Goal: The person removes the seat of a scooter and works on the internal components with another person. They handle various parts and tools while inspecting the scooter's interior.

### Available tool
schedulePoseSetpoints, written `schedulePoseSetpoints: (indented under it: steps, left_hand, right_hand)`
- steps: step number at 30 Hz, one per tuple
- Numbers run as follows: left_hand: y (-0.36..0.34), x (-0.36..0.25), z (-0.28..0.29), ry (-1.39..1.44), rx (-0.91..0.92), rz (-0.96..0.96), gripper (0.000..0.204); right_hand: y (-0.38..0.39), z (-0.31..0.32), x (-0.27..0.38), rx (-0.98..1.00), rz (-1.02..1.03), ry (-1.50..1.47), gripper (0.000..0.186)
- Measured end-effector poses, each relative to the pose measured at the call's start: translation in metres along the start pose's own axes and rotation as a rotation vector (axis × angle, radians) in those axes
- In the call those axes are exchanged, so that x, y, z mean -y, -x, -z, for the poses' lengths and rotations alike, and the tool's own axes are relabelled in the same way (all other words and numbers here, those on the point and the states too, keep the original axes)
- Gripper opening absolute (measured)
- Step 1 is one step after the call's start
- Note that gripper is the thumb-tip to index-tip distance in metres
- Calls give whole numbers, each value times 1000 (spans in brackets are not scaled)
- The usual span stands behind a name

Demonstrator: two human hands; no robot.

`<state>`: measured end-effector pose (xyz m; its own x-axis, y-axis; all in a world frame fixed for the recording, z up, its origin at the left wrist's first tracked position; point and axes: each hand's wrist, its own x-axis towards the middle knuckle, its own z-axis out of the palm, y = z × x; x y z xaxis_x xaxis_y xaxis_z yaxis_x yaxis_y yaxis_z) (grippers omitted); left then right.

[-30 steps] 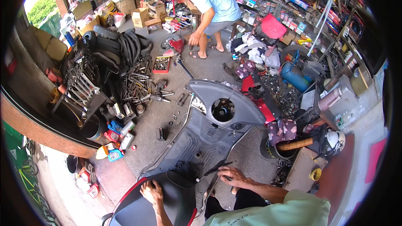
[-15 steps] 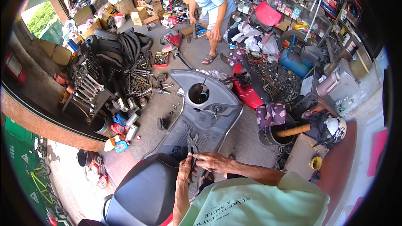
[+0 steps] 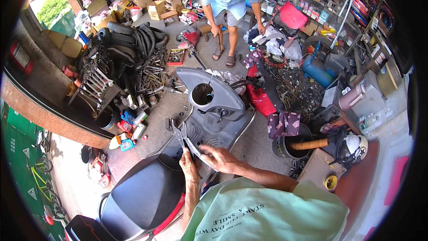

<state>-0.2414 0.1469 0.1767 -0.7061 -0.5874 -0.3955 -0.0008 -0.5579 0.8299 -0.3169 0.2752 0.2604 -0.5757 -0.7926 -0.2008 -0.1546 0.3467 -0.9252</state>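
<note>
My left hand (image 3: pixel 190 168) grips a metal pliers-like tool (image 3: pixel 182 137) raised above the scooter's grey footboard. My right hand (image 3: pixel 218 158) is on the tool's right handle, its fingers curled beside it. The black seat (image 3: pixel 138 192) with red trim lies just left of my forearms. Beyond the tool, the scooter's grey front panel (image 3: pixel 223 98) has a round opening, and a red body part (image 3: pixel 263 98) lies at its right.
A co-worker (image 3: pixel 225 6) bends over at the back, holding something long. Tyres (image 3: pixel 129 40), wrenches (image 3: pixel 96 80), scattered tools and oil bottles (image 3: pixel 127 145) crowd the left. A bucket (image 3: pixel 281 147), helmet (image 3: pixel 354 147) and blue tank (image 3: pixel 316 69) are at the right.
The tool has come up between my hands and moved forward-left, away from the seat. My left hand has left the seat to hold it. The co-worker has turned more toward me.
</note>
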Motion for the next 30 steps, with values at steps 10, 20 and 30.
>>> schedulePoseSetpoints:
  steps: [10,20,30]
  left_hand:
    - [10,-2,-7,255,47,121,48]
    - [21,6,40,81,-123,131,44]
    - [36,12,67,93,-232,151,52]
  right_hand:
    - [-33,59,6,-495,288,506,32]
    - [-112,144,-31,-815,-77,785,25]
    - [-147,163,-16,-896,-159,824,49]
